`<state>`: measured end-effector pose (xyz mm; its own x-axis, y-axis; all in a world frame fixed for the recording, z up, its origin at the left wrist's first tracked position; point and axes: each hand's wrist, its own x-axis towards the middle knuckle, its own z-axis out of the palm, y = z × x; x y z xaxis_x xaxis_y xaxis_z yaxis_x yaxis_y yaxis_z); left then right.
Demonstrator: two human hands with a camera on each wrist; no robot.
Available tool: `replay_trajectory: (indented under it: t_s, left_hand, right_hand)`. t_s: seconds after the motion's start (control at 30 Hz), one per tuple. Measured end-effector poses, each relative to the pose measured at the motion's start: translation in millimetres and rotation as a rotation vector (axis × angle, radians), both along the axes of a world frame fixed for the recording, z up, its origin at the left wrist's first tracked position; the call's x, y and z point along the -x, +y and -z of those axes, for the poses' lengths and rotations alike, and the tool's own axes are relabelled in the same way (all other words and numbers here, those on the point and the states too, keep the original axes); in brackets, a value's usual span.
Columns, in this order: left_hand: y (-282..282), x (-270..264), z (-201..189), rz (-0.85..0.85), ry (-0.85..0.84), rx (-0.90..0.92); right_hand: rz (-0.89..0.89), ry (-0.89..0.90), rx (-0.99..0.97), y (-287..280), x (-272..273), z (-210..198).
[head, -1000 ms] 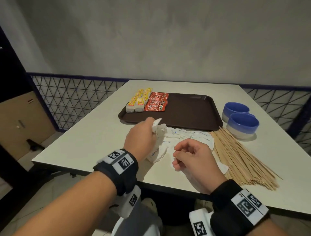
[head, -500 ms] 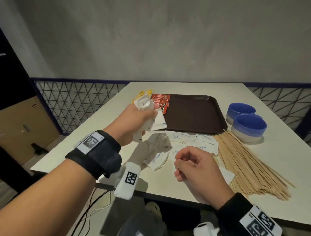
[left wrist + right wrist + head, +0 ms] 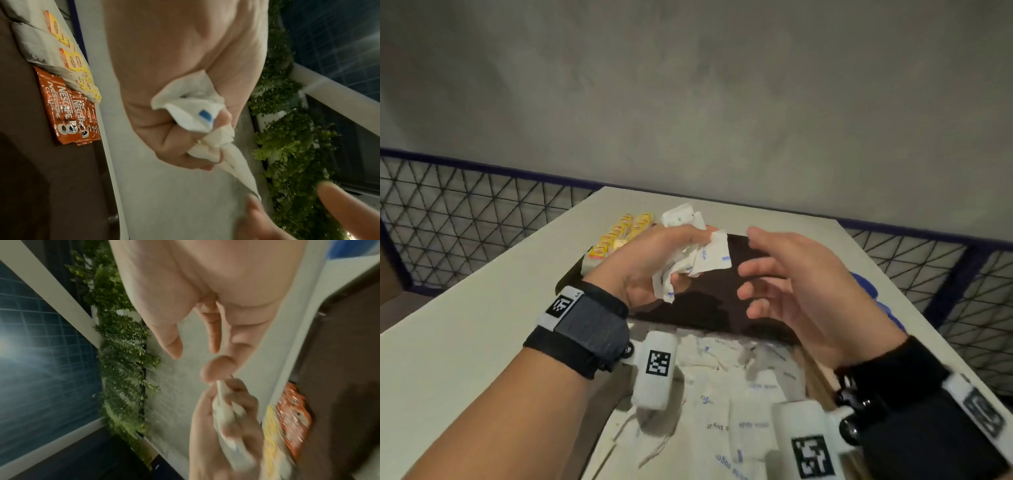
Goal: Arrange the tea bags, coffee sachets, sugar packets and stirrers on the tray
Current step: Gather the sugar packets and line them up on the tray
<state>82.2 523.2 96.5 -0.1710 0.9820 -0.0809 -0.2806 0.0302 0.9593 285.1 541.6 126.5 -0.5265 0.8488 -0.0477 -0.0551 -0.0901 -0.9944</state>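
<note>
Sugar packets (image 3: 690, 253), white with blue print, are bunched in the left hand (image 3: 650, 267), whose fingers are curled tightly round them above the near part of the brown tray (image 3: 709, 308); at least three packets can be made out in the bunch, the exact count being hidden by the crumpling. More sugar packets (image 3: 736, 404) are spread loose on the white table (image 3: 465, 342) in front of the tray, too overlapped to be counted. The right hand (image 3: 801, 291) is held just beside the bunch, fingers spread and relaxed, nothing gripped. Two rows of yellow tea bags (image 3: 619, 236) are laid along the tray's far left edge. Beside them, at least three red coffee sachets (image 3: 68, 112) are overlapped.
</note>
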Motion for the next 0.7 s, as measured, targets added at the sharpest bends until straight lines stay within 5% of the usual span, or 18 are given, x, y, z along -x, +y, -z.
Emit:
replay_trajectory:
  t_s: [0.13,0.4,0.7]
  left_hand:
    - [10.1,14.6,10.0,0.057,-0.035,-0.002]
    - [13.7,31.1,24.4,-0.058,-0.2,0.055]
    - [17.2,22.5,34.5,-0.185,0.026,0.075]
  right_hand:
    - [-0.104,-0.16,-0.089,45.6,52.9,-1.5]
    - [-0.092,-0.001,0.049,72.3,85.0,37.1]
    - [-0.014,0.098,0.057,81.1,76.5,53.2]
